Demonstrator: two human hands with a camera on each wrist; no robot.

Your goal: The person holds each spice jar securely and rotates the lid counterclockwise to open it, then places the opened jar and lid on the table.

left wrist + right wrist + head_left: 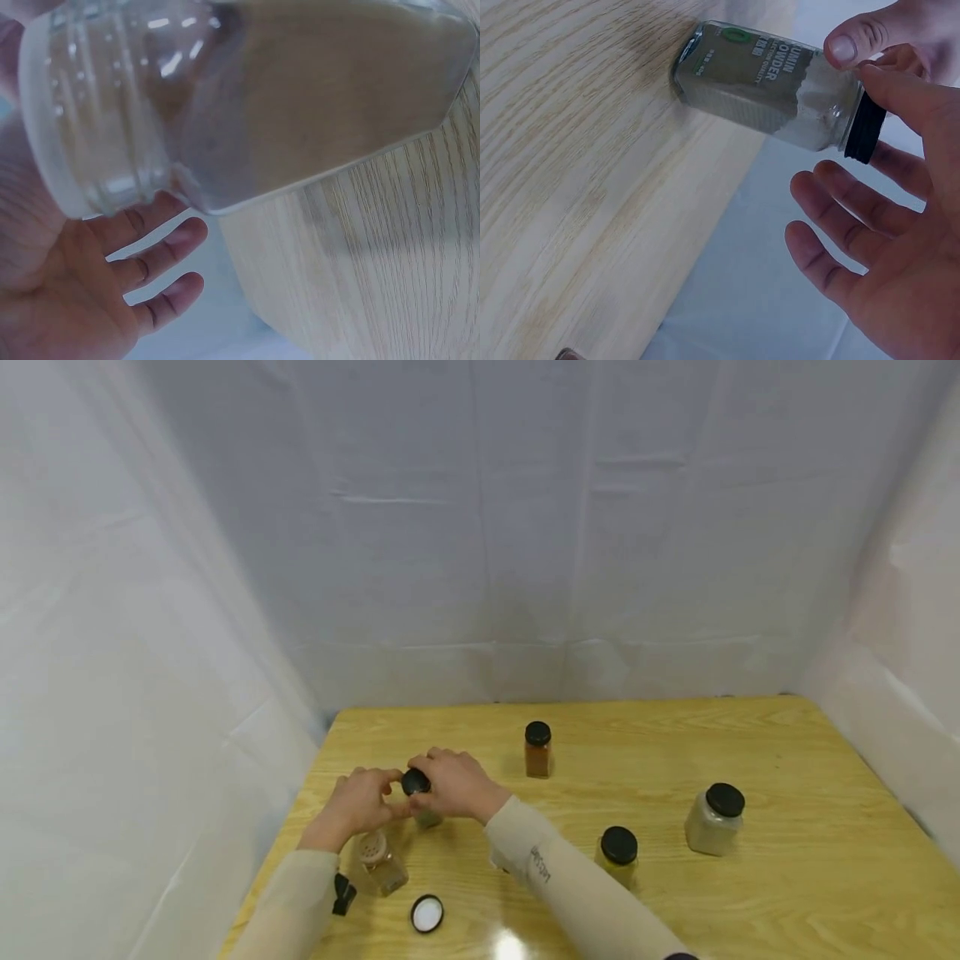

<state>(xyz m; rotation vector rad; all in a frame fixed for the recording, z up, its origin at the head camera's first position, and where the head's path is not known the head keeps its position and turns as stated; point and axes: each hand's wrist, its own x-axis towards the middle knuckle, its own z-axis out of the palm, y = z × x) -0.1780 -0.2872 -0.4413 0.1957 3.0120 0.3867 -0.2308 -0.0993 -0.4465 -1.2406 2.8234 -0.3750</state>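
A glass jar of cumin powder (757, 82) with a black lid (416, 781) stands on the left part of the table between both hands. My right hand (457, 785) pinches the lid with thumb and index finger, the other fingers spread loosely below in the right wrist view. From the other side, my left hand (360, 802) holds the jar's top by thumb and index finger, its thumb on the glass just under the lid. An uncapped jar (386, 870) with a perforated shaker top stands close by the left wrist and fills much of the left wrist view.
A loose black lid (427, 913) with a white inside lies near the uncapped jar. Farther back is a jar of reddish-brown spice (537, 760). A yellowish jar (618, 858) stands by the right forearm, and a wider pale jar (712, 822) farther right. White sheeting (480, 527) surrounds the table.
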